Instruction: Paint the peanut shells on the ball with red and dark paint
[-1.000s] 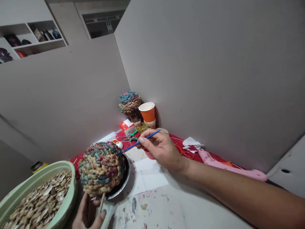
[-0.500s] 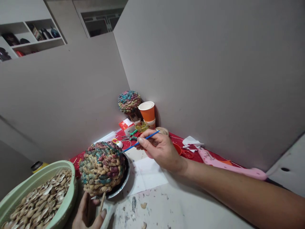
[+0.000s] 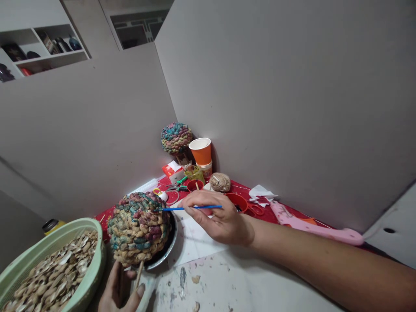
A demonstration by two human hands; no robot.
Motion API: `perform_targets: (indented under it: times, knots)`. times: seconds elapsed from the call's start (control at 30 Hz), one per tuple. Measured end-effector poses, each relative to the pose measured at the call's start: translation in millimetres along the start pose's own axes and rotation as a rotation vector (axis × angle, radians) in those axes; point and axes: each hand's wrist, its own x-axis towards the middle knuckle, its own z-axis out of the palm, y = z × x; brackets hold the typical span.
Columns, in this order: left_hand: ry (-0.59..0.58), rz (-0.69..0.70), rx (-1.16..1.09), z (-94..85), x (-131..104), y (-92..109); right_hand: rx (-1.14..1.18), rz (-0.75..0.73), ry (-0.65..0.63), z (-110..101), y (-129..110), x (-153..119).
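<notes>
Two hands are busy, and both are holding something. The left hand (image 3: 112, 294), at the lower left of the frame, pinches a thin stick (image 3: 139, 276) that goes up to the bumpy ball (image 3: 138, 232). It looks like a handle, so the fingers can stay mostly off the paint. I cannot tell if a finger also touches the ball.

The ball is left of the middle, low in the frame, in front of a dark bowl with a shiny rim (image 3: 176, 238). Maybe the bowl helps hold it up, but I cannot tell.

The right hand (image 3: 216, 219), near the middle, holds a blue brush (image 3: 175, 209) like a pencil, perhaps to aim the tip well. The tip is at the ball's right side.

White paper (image 3: 190, 245) lies under the right hand, maybe to catch drips on the surface (image 3: 227, 284). A green basket (image 3: 101, 255) of peanut shells (image 3: 53, 273) sits at the lower left, close to the left hand.
</notes>
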Motion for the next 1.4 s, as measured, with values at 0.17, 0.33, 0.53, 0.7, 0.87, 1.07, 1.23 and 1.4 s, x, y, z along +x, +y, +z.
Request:
perform_targets:
  times: [0.17, 0.33, 0.53, 0.7, 0.87, 1.07, 1.23, 1.4]
  knots:
    - [0.010, 0.011, 0.007, -1.2, 0.9, -1.1, -0.007, -0.161, -0.083, -5.6, -0.3, 2.8]
    - [0.009, 0.024, 0.022, -0.9, 0.7, -0.2, -0.021, -0.192, -0.078, -4.7, 0.5, 0.4]
    - [0.008, 0.019, 0.031, -1.5, 1.4, 0.8, -0.024, -0.210, -0.108, 1.3, 3.3, -1.5]
    - [0.000, -0.014, -0.036, -1.8, 2.4, -1.3, -0.039, -0.200, -0.133, -1.5, 2.1, -0.3]
    - [0.015, -0.013, -0.046, -1.5, 2.4, -1.5, -0.059, -0.282, -0.205, -5.3, 3.2, 0.1]
    - [0.021, -0.032, -0.064, 1.4, -0.9, 4.3, -0.081, -0.355, -0.253, -9.4, 7.8, -2.7]
    - [0.021, -0.031, -0.032, 1.3, -1.1, 4.2, -0.077, -0.386, -0.258, -6.2, 10.7, -8.2]
    - [0.016, -0.025, -0.033, -0.6, 0.2, 2.7, -0.058, -0.423, -0.256, 0.7, 14.4, -11.2]
